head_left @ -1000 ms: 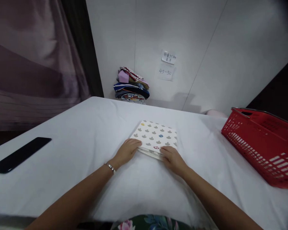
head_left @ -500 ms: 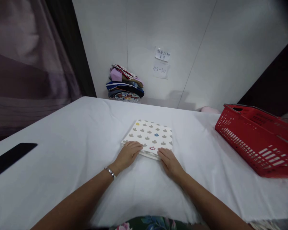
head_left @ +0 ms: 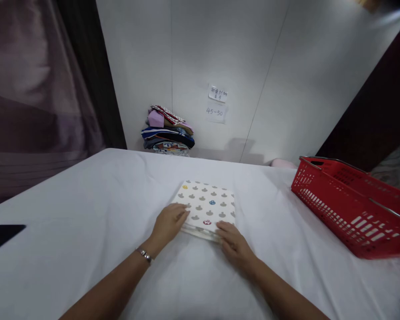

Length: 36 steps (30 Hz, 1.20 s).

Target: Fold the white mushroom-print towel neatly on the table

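A folded white cloth with a grey duck-like print (head_left: 207, 205) lies on the white-covered table (head_left: 86, 213) in front of me. My left hand (head_left: 168, 223) rests on its near left corner, fingers stretched flat over the fabric. My right hand (head_left: 232, 242) lies at the near right edge, fingers extended against the folded layers. A bracelet sits on my left wrist. Neither hand lifts the cloth.
A red plastic basket (head_left: 350, 209) stands at the right on the table. A stack of folded clothes (head_left: 168, 131) sits at the far edge by the wall, under two paper notes (head_left: 216, 103). A black phone (head_left: 2, 235) lies at the left edge.
The view has shifted, so everything sits lower and further left in frame. Both hands stay at the cloth's near edge, barely moved.
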{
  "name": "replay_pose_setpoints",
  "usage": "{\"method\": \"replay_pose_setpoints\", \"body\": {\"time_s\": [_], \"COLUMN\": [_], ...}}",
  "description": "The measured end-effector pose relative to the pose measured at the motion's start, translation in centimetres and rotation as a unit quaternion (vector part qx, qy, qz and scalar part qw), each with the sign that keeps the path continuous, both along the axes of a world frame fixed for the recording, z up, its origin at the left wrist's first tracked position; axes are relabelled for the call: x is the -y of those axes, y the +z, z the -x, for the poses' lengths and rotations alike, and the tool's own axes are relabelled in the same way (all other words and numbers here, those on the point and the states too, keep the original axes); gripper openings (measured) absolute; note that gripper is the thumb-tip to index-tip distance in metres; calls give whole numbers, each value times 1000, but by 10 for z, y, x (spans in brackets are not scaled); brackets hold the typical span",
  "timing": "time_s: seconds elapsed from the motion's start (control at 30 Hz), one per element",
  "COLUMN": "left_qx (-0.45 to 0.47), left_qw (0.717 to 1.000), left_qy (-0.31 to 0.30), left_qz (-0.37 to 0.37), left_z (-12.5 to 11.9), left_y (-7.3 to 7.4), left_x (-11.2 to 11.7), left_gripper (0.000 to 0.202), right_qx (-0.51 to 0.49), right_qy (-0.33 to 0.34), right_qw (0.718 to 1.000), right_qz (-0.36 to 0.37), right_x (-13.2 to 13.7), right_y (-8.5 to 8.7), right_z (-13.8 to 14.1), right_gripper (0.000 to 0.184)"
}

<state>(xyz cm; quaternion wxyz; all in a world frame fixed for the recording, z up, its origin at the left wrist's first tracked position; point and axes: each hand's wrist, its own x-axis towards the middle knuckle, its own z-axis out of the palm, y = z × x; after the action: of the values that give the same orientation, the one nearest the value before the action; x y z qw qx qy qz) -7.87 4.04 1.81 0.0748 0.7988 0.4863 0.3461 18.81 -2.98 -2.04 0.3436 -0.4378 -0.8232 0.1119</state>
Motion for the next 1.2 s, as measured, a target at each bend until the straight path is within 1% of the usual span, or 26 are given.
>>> {"method": "replay_pose_setpoints", "body": {"time_s": [0.07,0.1,0.17,0.2,0.23,0.27,0.3,0.33,0.37,0.43,0.47,0.53,0.6,0.63,0.67,0.7,0.73,0.8,0.83,0.87,0.9,0.93,0.97,1.03,1.13,1.2], "left_qx": [3,0,-11,-15,-17,-16,-14,-9,-3,13,25,60,102,109,102,83,57,5,-15,-30,-44,-59,-76,-106,-123,-124], "left_qw": [997,994,983,977,970,964,959,956,954,951,949,951,954,953,953,956,961,976,983,989,992,994,995,992,986,985], "left_qy": [71,103,150,162,167,169,170,171,173,176,168,117,23,-13,-23,-9,20,86,104,105,99,82,63,34,24,26], "left_qz": [14,34,101,140,176,204,225,236,243,256,265,280,281,282,285,282,268,199,148,98,59,35,30,58,111,117], "left_z": [4,6,11,12,13,14,14,14,13,9,7,5,5,7,8,10,11,7,1,-6,-15,-24,-33,-47,-53,-52], "left_y": [1,1,-2,-3,-5,-7,-8,-9,-10,-10,-11,-12,-13,-14,-13,-12,-10,-4,-2,0,0,-2,-5,-15,-28,-31], "left_x": [-16,-24,-37,-42,-45,-47,-48,-47,-45,-36,-29,-11,7,14,19,22,22,16,12,8,5,2,1,0,3,5], "left_gripper": [27,32,43,46,49,51,52,53,54,54,52,48,50,54,58,61,64,64,63,62,61,62,62,63,62,63], "right_qx": [-85,-125,-200,-235,-263,-283,-293,-293,-288,-286,-295,-326,-330,-310,-274,-227,-173,-68,-23,13,43,68,94,150,211,222], "right_qy": [-80,-129,-214,-238,-246,-240,-223,-203,-184,-158,-154,-156,-164,-172,-185,-200,-213,-213,-196,-168,-141,-119,-104,-98,-120,-129], "right_qw": [993,983,950,929,908,891,882,880,885,895,895,887,883,886,893,906,922,959,973,983,988,990,990,983,965,957], "right_qz": [27,45,110,159,212,260,295,313,317,304,297,288,290,300,304,297,272,176,119,74,47,31,23,32,98,132], "right_x": [-10,-17,-32,-39,-44,-49,-52,-55,-57,-61,-63,-69,-75,-77,-79,-80,-81,-82,-83,-84,-86,-89,-93,-102,-115,-120], "right_y": [6,9,11,11,10,8,5,2,0,-1,0,3,8,10,12,14,17,25,29,34,39,43,45,44,30,18], "right_z": [-6,-10,-17,-20,-21,-22,-22,-22,-22,-25,-30,-44,-62,-70,-76,-79,-78,-65,-54,-41,-28,-16,-6,5,0,-8], "right_gripper": [31,31,39,46,53,60,65,68,71,75,77,79,78,76,74,70,66,60,57,55,53,52,52,53,55,57]}}
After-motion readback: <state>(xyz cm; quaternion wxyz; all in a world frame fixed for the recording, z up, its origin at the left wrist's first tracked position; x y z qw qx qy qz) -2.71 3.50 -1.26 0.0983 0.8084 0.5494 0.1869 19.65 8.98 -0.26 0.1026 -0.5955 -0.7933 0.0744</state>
